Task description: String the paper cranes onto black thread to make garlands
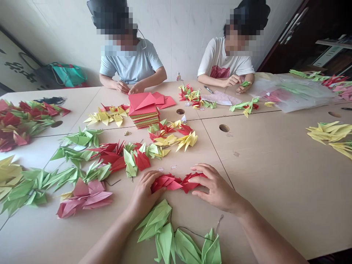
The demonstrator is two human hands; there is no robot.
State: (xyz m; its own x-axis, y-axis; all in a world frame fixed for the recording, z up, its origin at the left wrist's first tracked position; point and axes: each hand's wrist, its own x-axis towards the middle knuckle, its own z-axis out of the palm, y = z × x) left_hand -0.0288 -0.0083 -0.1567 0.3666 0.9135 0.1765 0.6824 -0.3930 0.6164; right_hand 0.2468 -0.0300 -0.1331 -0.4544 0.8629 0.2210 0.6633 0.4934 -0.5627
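Red paper cranes (177, 182), folded sharp with pointed wings, lie in a short row on the pale wooden surface (275, 165), just in front of the person. The left hand (144, 194) covers the row's left end, so the folds under its fingers cannot be made out; its fingers curl onto the paper. The right hand (216, 187) rests spread over the right end, fingertips touching the red wings. Near the lower edge, green paper cranes (176, 238) threaded on a thin dark wire (192, 231) are partly cut off. A stack of red paper sheets (143, 110) sits farther back, before two other people folding.
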